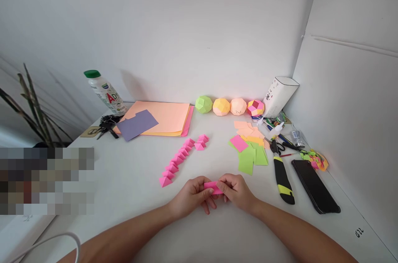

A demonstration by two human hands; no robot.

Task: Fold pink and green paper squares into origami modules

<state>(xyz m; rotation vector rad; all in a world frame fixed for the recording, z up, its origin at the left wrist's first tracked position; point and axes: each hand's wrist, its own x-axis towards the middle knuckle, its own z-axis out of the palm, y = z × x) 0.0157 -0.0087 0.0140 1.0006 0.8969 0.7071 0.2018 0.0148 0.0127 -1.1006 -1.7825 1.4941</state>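
Note:
A small folded piece of pink paper (212, 187) is held between my two hands, above the near part of the white table. My left hand (195, 193) grips its left end with thumb and fingers. At the right end, my right hand (235, 190) pinches it the same way. Beyond my left hand runs a slanting row of folded pink paper pieces (178, 158), with a few more pink pieces (201, 142) at its far end. Loose square sheets in green (246, 160), orange and peach lie past my right hand, a pink sheet (239, 143) among them.
Along the wall stand several faceted paper balls (221, 107). Large coloured sheets (161, 115), a purple sheet (138, 125), keys (108, 124) and a white bottle (107, 93) are at the back left. To the right lie scissors (275, 147), a utility knife (283, 182) and a black phone (315, 186).

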